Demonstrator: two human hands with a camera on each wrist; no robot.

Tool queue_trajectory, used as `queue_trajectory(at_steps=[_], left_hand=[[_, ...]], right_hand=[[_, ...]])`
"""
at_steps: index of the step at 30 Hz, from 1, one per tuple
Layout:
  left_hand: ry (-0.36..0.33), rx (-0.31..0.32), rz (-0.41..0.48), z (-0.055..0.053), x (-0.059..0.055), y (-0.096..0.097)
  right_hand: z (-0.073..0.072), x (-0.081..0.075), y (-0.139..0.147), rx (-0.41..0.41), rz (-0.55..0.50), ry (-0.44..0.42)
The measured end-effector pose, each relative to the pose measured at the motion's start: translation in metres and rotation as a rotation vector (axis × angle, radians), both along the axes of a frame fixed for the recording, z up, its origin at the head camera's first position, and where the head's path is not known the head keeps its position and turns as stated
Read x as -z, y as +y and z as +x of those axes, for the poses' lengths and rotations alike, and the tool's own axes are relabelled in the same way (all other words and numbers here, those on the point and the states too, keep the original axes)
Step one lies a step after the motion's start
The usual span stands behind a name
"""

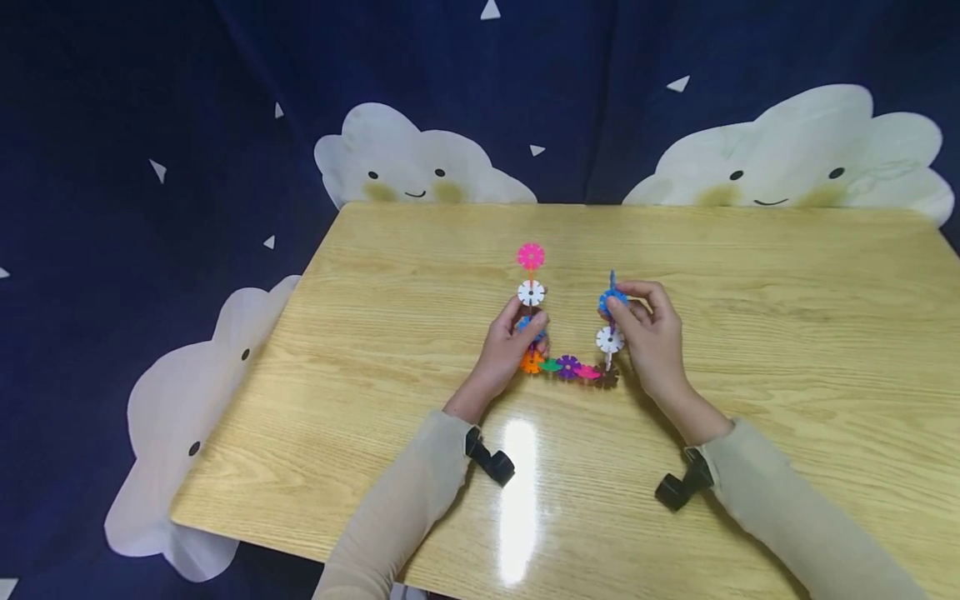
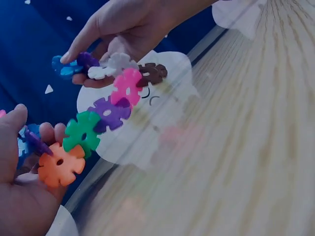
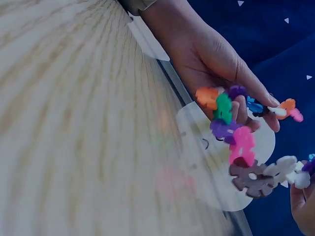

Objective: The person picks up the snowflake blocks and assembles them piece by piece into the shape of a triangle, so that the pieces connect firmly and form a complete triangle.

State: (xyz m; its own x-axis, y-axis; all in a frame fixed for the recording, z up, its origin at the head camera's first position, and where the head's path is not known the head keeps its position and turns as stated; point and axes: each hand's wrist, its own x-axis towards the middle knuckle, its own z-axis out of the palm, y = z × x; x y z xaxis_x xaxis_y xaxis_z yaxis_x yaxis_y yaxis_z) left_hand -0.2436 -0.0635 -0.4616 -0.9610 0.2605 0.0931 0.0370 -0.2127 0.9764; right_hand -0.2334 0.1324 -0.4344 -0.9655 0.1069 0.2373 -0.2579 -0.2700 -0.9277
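Note:
A U-shaped chain of interlocking plastic snowflake discs spans both hands. My left hand (image 1: 504, 350) pinches its left arm at a blue disc (image 1: 531, 327), thumb on the near face. Above those fingers stand a white disc (image 1: 531, 293) and a pink disc (image 1: 531, 256) at the tip. My right hand (image 1: 651, 342) grips the right arm at another blue disc (image 1: 611, 303), over a second white disc (image 1: 610, 340). Along the bottom run an orange disc (image 2: 61, 164), a green disc (image 2: 82, 133), a purple disc (image 2: 109, 113), a pink disc (image 3: 242, 146) and a brown disc (image 3: 252, 178).
The wooden table (image 1: 337, 417) lies beneath both forearms, with a bright glare streak near its front. Dark blue cloth with white cloud cutouts (image 1: 420, 158) hangs behind and left of it. Each wrist wears a black camera (image 1: 491, 458).

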Motion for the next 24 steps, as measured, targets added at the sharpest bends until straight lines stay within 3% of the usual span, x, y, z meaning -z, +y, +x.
queue_trajectory(at_steps=[6, 9, 15, 24], left_hand=[[-0.011, -0.018, -0.020, 0.0008, -0.0029, 0.0026], [0.021, 0.000, -0.024, 0.0017, -0.0026, 0.0030], [0.111, 0.055, -0.043, 0.0036, -0.0006, 0.0032], [0.070, 0.078, -0.025, 0.0079, -0.0045, 0.0050]], right_hand=[[0.0016, -0.0036, -0.0009, 0.019, 0.009, -0.035], [0.0030, -0.0054, -0.0014, 0.032, 0.045, -0.048], [0.0051, -0.0084, -0.0010, 0.064, 0.200, -0.036], [0.0069, -0.0080, 0.0010, 0.021, 0.404, -0.040]])
